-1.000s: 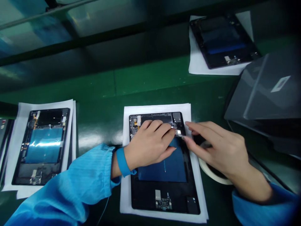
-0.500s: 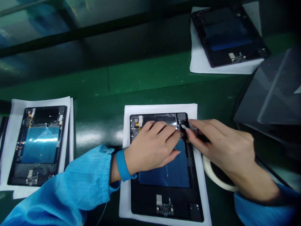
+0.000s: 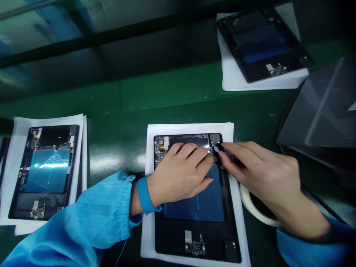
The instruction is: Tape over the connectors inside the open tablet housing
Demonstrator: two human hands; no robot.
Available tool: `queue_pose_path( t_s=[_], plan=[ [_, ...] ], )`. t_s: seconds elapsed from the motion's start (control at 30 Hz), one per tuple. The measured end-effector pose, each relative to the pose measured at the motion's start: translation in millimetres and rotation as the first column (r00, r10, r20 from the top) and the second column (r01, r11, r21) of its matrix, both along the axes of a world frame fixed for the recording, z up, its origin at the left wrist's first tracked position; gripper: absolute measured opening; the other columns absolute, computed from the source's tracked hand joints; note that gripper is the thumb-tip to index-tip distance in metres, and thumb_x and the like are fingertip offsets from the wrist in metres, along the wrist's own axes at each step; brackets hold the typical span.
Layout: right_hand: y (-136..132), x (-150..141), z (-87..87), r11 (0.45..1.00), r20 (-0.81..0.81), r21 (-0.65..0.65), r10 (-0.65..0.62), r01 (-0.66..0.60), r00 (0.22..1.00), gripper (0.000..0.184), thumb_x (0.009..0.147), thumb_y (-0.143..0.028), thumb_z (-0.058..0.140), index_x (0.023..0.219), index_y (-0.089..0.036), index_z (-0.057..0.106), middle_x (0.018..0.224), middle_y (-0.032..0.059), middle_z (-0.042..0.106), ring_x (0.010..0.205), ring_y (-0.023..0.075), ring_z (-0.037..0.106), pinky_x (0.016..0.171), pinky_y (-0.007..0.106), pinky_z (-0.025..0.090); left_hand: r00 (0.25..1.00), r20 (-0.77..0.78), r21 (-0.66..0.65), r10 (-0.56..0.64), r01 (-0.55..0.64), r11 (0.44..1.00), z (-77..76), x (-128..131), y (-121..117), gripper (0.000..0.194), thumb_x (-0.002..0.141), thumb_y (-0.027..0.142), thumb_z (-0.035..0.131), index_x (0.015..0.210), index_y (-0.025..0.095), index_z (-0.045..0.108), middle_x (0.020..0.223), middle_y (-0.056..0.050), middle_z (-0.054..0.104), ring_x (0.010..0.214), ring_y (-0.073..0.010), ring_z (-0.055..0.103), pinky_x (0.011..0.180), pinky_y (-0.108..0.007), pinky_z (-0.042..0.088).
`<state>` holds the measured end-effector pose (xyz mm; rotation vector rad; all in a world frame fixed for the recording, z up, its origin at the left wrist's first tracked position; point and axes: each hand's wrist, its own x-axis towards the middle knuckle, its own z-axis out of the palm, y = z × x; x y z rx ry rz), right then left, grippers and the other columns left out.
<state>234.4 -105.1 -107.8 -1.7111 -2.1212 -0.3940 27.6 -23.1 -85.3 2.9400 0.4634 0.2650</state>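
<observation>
An open tablet [image 3: 194,207] with a blue battery and bare circuit parts lies on a white sheet [image 3: 150,185] in front of me. My left hand [image 3: 178,174] rests flat on its upper half, with the fingertips pressing near the top right corner. My right hand [image 3: 264,174] reaches in from the right. Its thumb and forefinger are pinched together at that same corner on a small dark bit I cannot make out. Both arms wear blue sleeves, and a blue wristband [image 3: 143,194] is on the left wrist.
A roll of pale tape [image 3: 250,209] lies under my right wrist. A second open tablet [image 3: 46,170] sits on paper at the left and a third [image 3: 261,44] at the far right. A grey box [image 3: 325,107] stands at the right on the green bench [image 3: 167,92].
My right fingertips have closed in on the tablet's top right corner. The small white piece seen at them earlier no longer shows. My left hand has stayed put.
</observation>
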Motion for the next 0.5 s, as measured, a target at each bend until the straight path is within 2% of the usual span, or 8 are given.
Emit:
queue_pose_path(
  t_s=[0.2, 0.5],
  plan=[
    [1.5, -1.5, 2.0, 1.0, -0.005, 0.004, 0.017, -0.017, 1.0, 0.011, 0.095, -0.025, 0.067, 0.099, -0.015, 0.069, 0.086, 0.0018, 0.075, 0.066, 0.0114, 0.062, 0.056, 0.026, 0.037, 1.0, 0.015, 0.011, -0.001, 0.001, 1.0, -0.5, 0.5, -0.1, 0.039, 0.098, 0.041, 0.059, 0.121, 0.01, 0.063, 0.116, -0.01, 0.066, 0.107, -0.0276, 0.054, 0.088, -0.041, 0.042],
    [4.0, -2.0, 3.0, 0.997, -0.034, 0.001, 0.083, -0.083, 0.996, 0.006, 0.092, -0.019, 0.069, 0.096, -0.014, 0.07, 0.088, 0.0042, 0.073, 0.072, 0.0142, 0.061, 0.063, 0.027, 0.041, 1.0, 0.001, 0.003, 0.001, -0.001, 1.0, -0.9, 0.2, -1.4, 0.039, 0.098, 0.042, 0.059, 0.122, 0.011, 0.063, 0.117, -0.01, 0.066, 0.108, -0.0274, 0.055, 0.087, -0.041, 0.042]
  ],
)
